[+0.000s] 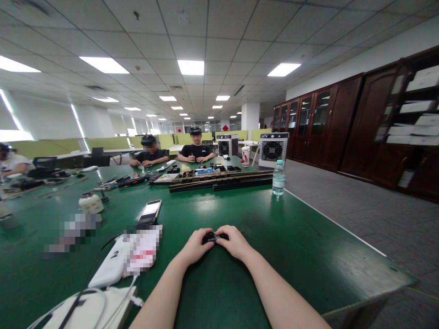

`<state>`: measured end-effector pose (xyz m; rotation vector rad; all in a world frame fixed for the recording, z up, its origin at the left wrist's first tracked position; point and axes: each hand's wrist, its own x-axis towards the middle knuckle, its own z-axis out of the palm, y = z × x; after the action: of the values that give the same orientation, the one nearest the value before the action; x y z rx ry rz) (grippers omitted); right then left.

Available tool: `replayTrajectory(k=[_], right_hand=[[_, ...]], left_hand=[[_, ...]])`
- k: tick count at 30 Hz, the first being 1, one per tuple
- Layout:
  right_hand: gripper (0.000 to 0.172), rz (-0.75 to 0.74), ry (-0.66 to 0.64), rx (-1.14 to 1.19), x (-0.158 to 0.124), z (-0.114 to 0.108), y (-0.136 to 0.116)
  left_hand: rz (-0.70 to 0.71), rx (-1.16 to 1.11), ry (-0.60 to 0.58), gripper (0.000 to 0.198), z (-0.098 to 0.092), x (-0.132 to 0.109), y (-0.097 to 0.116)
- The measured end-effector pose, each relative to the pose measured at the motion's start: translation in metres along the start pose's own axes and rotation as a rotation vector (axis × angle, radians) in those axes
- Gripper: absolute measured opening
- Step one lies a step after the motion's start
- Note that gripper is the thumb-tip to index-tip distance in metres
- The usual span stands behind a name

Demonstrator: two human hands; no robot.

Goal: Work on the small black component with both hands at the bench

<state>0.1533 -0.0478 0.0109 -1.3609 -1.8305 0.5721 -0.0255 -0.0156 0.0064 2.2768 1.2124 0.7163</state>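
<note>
A small black part (215,237), too small to name more exactly, lies between my two hands just above the green table (291,256). My left hand (197,246) grips its left end, thumb on the near side and fingers curled over the far side. On the other end my right hand (233,241) closes in the same way. The hands nearly meet, and the fingers hide much of the part.
Left of my arms lie a white power bank (111,265), a phone (150,212) and white cables. Long black rails (226,180) and a water bottle (278,179) stand ahead. Two people (196,148) sit across the table; another person (13,162) is at far left.
</note>
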Motion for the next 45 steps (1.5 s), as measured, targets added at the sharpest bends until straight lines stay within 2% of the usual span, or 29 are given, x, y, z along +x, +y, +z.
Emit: replayTrajectory(k=[16,32,45], right_hand=[[0.024,0.103,-0.052,-0.092,-0.0007,-0.0018,-0.0020],[0.040,0.082,-0.042,0.025,-0.0013,-0.0041,0.0017],[0.034,0.137,0.028,-0.022,-0.0001,-0.0018,0.0053]], left_hand=[[-0.005,-0.009,0.001,0.044,0.0003,0.0009,-0.0010],[0.040,-0.029,0.029,0.041,0.0029,0.0015,-0.0055],[0.009,-0.030,0.022,0.039,0.0038,0.0034,-0.0074]])
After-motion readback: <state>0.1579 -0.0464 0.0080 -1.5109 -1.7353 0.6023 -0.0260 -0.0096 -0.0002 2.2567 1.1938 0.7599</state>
